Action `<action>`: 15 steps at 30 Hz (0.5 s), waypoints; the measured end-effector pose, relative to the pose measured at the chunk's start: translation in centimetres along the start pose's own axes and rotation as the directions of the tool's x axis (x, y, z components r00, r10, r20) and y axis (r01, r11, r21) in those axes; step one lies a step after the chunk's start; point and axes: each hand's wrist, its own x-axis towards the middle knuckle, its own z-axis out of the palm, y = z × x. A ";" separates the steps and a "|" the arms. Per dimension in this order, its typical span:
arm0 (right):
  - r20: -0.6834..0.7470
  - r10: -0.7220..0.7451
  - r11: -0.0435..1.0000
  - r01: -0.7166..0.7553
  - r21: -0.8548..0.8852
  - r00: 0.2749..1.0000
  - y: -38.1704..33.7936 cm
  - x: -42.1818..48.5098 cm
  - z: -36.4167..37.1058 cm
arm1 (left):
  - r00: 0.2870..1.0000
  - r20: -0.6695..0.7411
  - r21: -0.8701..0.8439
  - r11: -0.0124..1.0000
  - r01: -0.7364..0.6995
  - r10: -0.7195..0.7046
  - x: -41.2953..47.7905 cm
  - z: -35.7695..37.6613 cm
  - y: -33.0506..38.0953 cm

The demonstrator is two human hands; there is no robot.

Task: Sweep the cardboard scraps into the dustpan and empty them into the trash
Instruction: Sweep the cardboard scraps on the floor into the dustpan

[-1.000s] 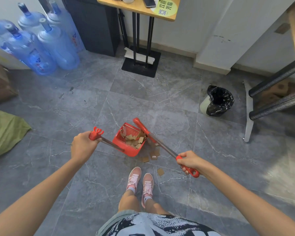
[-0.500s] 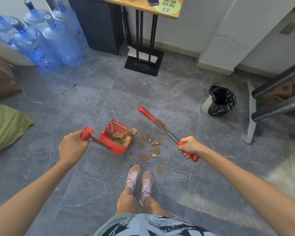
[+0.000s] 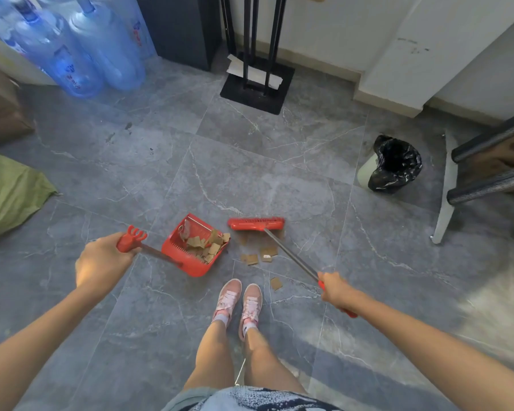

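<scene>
The left hand [image 3: 101, 262] was curled round the pronged red top of the handle of a red plastic long-handled dustpan [image 3: 196, 269]. The pan sat on the grey marbled tile floor [image 3: 279, 173], ahead and to the left of a pair of pink sneakers [image 3: 238, 301], with its mouth turned to the right. A heap of small brown cardboard scraps [image 3: 208, 246] lay inside it, reaching the open lip.

The right hand [image 3: 336, 290] was closed round the red grip at the near end of a red-headed broom with a metal shaft [image 3: 255, 223]. The broom head stood just to the right of the dustpan's mouth, apart from it. A few more scraps lay loose on the floor between the broom head and the shoes, and one lay alone beside the right shoe.

A small pale trash bin lined with a black plastic bag [image 3: 395, 164] stood well apart, farther off to the right. Large blue water bottles [image 3: 80, 54] were clustered at the far left, and a green cloth [image 3: 9, 194] lay by the left edge.
</scene>
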 end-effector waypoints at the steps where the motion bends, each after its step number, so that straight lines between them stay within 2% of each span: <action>1: 0.001 -0.001 1.000 0.001 0.000 1.000 0.8 -0.8 0.5 | 1.000 0.002 0.000 1.000 -0.001 0.001 -0.1 -0.1 -0.1; 4: 0.033 -0.013 0.997 0.011 0.078 0.999 2.4 -3.2 0.9 | 1.000 0.009 -0.007 1.000 -0.022 0.022 -0.2 -0.4 0.1; 7: 0.040 -0.001 0.942 -0.012 0.337 0.999 3.4 -5.4 1.0 | 0.998 0.027 -0.009 0.998 -0.064 0.065 -0.4 -0.6 0.5; 10: 0.092 0.068 0.818 -0.108 0.566 0.993 4.2 -7.2 1.7 | 0.994 0.011 0.000 0.994 -0.111 0.111 -0.7 -0.6 1.2; 15: 0.151 0.142 0.589 -0.206 0.781 0.978 3.4 -9.3 1.6 | 0.987 -0.007 0.013 0.987 -0.162 0.162 -0.5 -0.9 2.3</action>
